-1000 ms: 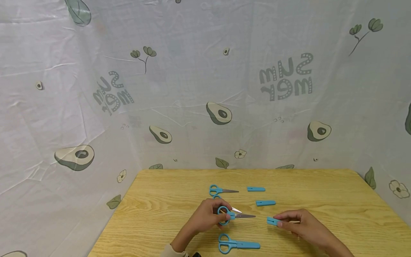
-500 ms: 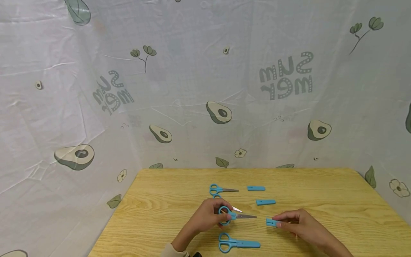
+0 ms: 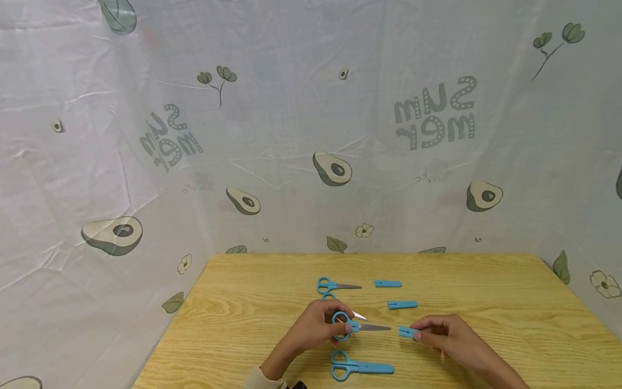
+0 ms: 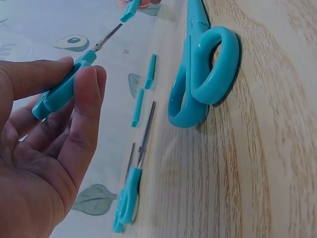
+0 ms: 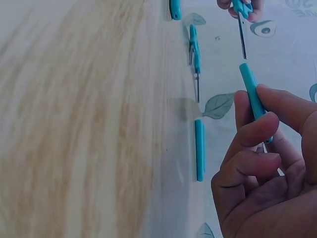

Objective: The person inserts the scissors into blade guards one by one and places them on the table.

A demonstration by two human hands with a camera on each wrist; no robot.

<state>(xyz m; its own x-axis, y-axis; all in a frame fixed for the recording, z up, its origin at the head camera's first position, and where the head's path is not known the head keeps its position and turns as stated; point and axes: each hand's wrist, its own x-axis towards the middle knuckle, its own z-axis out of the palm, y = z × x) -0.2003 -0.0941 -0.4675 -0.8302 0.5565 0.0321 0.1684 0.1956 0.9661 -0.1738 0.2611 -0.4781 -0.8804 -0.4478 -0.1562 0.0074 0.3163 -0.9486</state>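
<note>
My left hand point(image 3: 315, 326) pinches the blue handle of a pair of scissors point(image 3: 374, 327), its bare metal blades pointing right. Facing the blade tip, a blue blade cover point(image 3: 406, 332) is held between the thumb and fingers of my right hand point(image 3: 450, 339). A small gap separates tip and cover; the right wrist view shows the cover point(image 5: 251, 89) lined up with the blades point(image 5: 242, 39). In the left wrist view the thumb and fingers grip the handle point(image 4: 64, 89) from both sides.
Sheathed scissors point(image 3: 362, 368) lie at the front of the wooden table point(image 3: 233, 324). Behind my left hand are two uncovered pairs, one fully visible point(image 3: 339, 286), the other partly hidden. Two loose blue covers point(image 3: 387, 283) lie to their right. A printed curtain point(image 3: 291, 108) surrounds the table.
The right hand has brought the cover leftward, closer to the blade tip. The scissors in my left hand have shifted slightly right, and the gap has narrowed.
</note>
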